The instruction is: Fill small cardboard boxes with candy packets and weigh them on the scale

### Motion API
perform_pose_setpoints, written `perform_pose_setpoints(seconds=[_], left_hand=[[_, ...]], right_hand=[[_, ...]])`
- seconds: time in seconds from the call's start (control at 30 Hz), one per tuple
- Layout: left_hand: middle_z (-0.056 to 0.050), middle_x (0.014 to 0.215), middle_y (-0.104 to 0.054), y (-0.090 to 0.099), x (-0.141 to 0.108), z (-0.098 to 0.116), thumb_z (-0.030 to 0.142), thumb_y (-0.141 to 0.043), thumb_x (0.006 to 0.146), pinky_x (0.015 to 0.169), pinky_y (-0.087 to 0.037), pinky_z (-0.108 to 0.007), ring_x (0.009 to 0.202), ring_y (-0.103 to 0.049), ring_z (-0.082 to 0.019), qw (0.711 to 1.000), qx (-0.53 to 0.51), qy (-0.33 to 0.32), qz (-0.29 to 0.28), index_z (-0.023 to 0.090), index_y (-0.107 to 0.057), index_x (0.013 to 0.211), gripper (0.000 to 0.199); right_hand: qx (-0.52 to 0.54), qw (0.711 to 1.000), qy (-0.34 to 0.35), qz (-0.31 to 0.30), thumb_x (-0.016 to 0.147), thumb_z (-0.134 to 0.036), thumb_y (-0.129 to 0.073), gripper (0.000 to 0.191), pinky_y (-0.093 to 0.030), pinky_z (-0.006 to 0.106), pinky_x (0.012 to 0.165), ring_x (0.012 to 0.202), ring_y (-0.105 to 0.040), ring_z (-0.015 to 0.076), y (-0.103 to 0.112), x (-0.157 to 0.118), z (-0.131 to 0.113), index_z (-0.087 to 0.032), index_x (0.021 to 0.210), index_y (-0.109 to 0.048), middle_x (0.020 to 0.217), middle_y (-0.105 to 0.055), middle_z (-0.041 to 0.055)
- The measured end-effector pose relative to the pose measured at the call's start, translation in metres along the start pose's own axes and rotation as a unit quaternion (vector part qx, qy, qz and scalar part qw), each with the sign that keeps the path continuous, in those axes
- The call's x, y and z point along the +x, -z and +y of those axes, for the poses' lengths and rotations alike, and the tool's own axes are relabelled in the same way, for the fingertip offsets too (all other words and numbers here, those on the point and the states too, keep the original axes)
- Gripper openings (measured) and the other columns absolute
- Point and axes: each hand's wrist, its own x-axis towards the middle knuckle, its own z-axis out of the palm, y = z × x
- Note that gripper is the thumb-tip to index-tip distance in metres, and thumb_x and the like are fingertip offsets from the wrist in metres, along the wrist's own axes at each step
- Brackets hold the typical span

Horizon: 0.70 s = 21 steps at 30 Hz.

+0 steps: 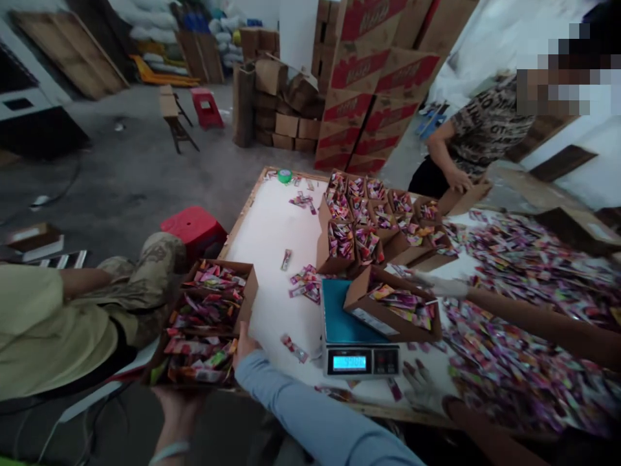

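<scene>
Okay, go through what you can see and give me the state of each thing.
Left hand: under the full cardboard box, supporting it
Right hand: against that box's edge
Full cardboard box: open, heaped with colourful packets
Digital scale: display lit, loaded
Box on the scale: open, holding packets
Co-worker's gloved hand: at that box's rim

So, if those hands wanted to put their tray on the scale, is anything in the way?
Yes: the scale already carries a cardboard box on its pan. A few loose packets also lie on the table between it and the tray.
</scene>
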Motion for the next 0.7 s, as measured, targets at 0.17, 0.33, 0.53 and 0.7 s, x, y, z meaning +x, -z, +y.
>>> perform_pose_setpoints(seconds=[0.17, 0.33, 0.53, 0.7], left_hand=[[-0.009, 0.095, -0.070, -0.021, 0.021, -0.007, 0.062, -0.046, 0.077, 0.082, -0.050, -0.056, 0.096, -0.063, -0.031, 0.997, 0.029, 0.061, -0.035, 0.025, -0.063, 0.111, 0.053], [-0.001, 0.069, -0.063, -0.051, 0.045, 0.006, 0.023, -0.054, 0.076, 0.079, -0.054, -0.048, 0.070, -0.063, -0.020, 0.991, 0.085, 0.102, -0.027, 0.019, -0.062, 0.103, 0.028], [-0.004, 0.088, -0.063, -0.068, 0.042, 0.006, 0.059, -0.042, 0.083, 0.085, -0.049, -0.053, 0.084, -0.061, -0.023, 0.994, 0.090, 0.060, -0.031, 0.027, -0.058, 0.110, 0.045], [-0.013, 0.143, -0.036, -0.056, 0.014, -0.051, 0.077, -0.024, 0.075, 0.091, -0.046, -0.051, 0.131, -0.039, -0.030, 0.986, 0.111, 0.090, 0.085, 0.035, -0.026, 0.139, 0.076]], right_hand=[[-0.015, 1.000, 0.008, 0.022, 0.083, -0.024, -0.049, 0.061, -0.050, 0.039, 0.074, 0.086, -0.066, 0.0273, 0.016, 0.014, -0.012, -0.016, 0.141, -0.032, 0.102, -0.070, 0.0147], [-0.033, 0.997, 0.048, 0.058, 0.084, -0.031, -0.047, 0.041, -0.046, 0.029, 0.064, 0.070, -0.061, 0.0189, 0.045, -0.027, 0.034, -0.026, 0.124, -0.051, 0.083, -0.068, 0.0049], [-0.007, 0.993, -0.035, 0.112, 0.082, -0.025, -0.045, 0.027, -0.045, 0.028, 0.066, 0.069, -0.061, 0.0192, 0.034, -0.130, 0.155, -0.023, 0.101, -0.064, 0.075, -0.068, 0.0051], [0.156, 0.929, -0.088, 0.324, 0.080, -0.048, -0.043, 0.036, -0.050, 0.032, 0.062, 0.064, -0.062, 0.0218, 0.079, -0.191, 0.250, -0.020, 0.086, -0.064, 0.070, -0.068, 0.0077]])
